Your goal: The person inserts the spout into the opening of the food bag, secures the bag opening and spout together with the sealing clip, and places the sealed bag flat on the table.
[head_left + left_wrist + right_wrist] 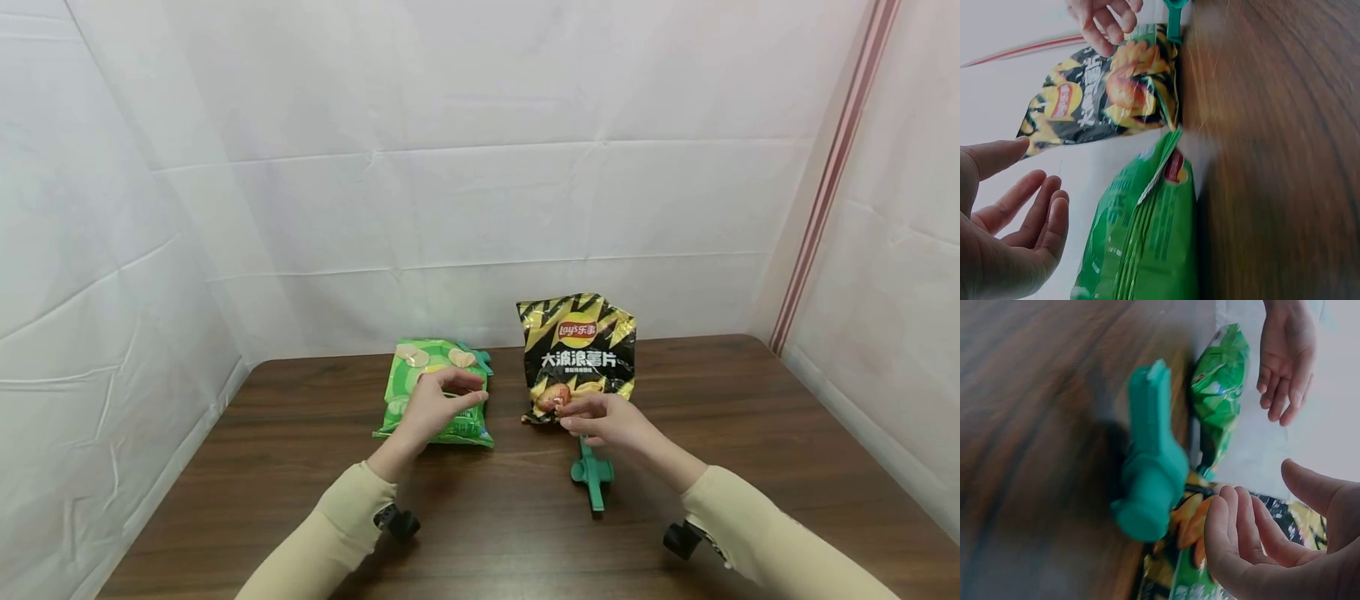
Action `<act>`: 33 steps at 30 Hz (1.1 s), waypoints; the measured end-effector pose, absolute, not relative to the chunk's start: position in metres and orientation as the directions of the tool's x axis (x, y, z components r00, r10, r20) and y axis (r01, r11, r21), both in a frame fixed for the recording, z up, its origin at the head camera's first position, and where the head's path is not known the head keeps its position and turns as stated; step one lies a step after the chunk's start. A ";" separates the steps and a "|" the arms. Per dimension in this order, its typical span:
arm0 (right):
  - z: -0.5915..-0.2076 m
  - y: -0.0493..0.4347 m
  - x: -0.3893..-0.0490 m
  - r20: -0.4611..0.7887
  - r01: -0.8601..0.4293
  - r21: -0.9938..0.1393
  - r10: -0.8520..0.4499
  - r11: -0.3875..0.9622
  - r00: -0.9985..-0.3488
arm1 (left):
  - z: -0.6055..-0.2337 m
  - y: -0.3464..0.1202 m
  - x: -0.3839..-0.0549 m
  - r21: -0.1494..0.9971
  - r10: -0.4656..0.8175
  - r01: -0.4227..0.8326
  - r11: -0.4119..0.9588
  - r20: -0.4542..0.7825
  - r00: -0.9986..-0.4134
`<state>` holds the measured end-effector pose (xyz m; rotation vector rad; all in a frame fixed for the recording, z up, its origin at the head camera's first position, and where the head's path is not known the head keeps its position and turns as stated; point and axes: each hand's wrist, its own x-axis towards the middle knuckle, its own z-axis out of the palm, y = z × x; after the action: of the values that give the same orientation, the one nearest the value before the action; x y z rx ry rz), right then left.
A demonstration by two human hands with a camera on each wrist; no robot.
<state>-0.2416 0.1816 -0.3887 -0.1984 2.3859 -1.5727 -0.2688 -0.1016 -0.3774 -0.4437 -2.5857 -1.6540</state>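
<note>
A green bag of chips (pixel 408 367) lies on the table, partly hidden by my left hand (pixel 442 400). That hand hovers over the bag with thumb and fingers apart, holding nothing; the left wrist view shows a gap between it and the bag. To the right, a black and yellow Lay's chip bag (pixel 577 342) leans up near the white backdrop. My right hand (pixel 611 421) is in front of its lower edge, fingers loosely bent and thumb apart in the right wrist view. Below that hand lies a teal bag clip (pixel 1154 462) with a round spout cap.
A second teal clip (pixel 482 358) shows at the upper right corner of the green bag. White cloth walls (pixel 480 208) stand behind and beside the brown wooden table (pixel 487 533). A red stripe (pixel 832 183) runs down the cloth on the right.
</note>
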 end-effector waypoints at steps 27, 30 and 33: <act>-0.419 0.230 -0.217 -0.242 0.113 -0.850 -0.191 0.515 -0.951 | -0.398 -0.055 -0.266 0.855 0.395 0.301 0.423 0.125 -0.910; -0.422 0.232 -0.216 -0.262 0.114 -0.850 -0.225 0.515 -0.938 | -0.398 -0.053 -0.264 0.855 0.398 0.297 0.425 0.118 -0.910; -0.423 0.233 -0.216 -0.277 0.114 -0.843 -0.243 0.526 -0.930 | -0.399 -0.052 -0.263 0.857 0.400 0.298 0.421 0.120 -0.909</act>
<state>-0.2163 0.2328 -0.4231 -0.1062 2.4082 -1.3688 -0.2635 -0.0522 -0.3987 -0.6737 -2.7329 -1.6124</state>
